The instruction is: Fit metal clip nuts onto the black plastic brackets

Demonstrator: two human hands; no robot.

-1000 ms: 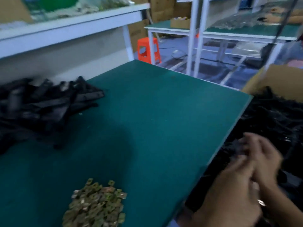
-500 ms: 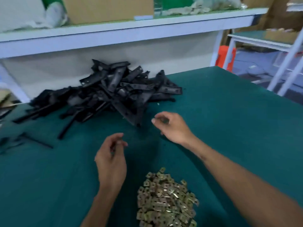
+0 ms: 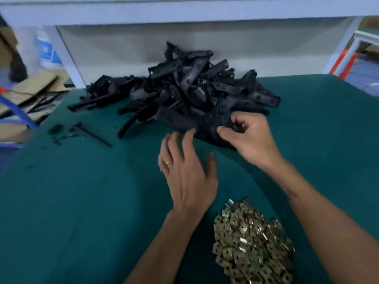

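Head view: two bare hands reach over a green bench toward a heap of black brackets.

Nearest, at lower right of the frame, lies a pile of brass-coloured clip nuts [image 3: 252,242] on the bench [image 3: 71,201]. Above it, mid-frame, the left hand [image 3: 188,171] is spread wide, fingers straight, a ring on one finger. Just right of it, the right hand [image 3: 248,136] curls at the near edge of the black plastic brackets [image 3: 184,89]; whether it grips one cannot be told. Loose black pieces [image 3: 90,134] lie at left.
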